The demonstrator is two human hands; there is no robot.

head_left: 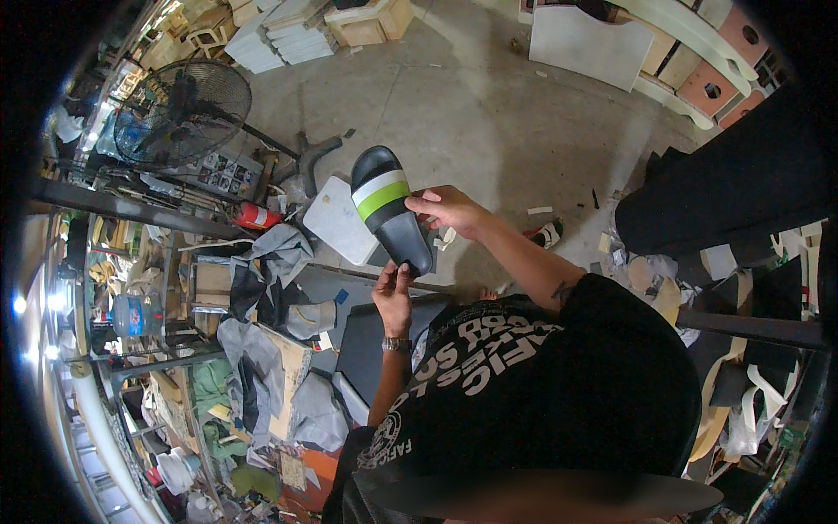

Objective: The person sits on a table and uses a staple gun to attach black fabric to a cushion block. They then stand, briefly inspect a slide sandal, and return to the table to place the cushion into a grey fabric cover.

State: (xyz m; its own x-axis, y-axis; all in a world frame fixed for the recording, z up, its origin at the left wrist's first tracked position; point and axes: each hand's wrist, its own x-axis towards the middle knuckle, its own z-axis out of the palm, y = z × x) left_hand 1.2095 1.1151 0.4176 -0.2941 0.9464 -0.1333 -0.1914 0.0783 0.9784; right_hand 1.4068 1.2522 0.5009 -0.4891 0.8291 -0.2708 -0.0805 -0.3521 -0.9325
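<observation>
A black slide sandal (402, 236) with a white and lime-green striped strap is held up in front of me, its toe end pointing away. My left hand (393, 297) pinches the heel end between thumb and fingers. The side of the strap is gripped by my right hand (447, 212), thumb on top and the other fingers partly hidden behind the sandal. Beneath it, a white stool top (340, 223) shows. Another sandal (548, 233) with coloured stripes is on the floor to the right, near my right forearm.
A black standing fan (182, 113) is at the far left, with a red cylinder (256, 216) near it. Grey fabric scraps (319, 410) cover the left side. Stacked white boards (284, 35) lie at the back. A dark draped shape (724, 183) and scrap material stand at right.
</observation>
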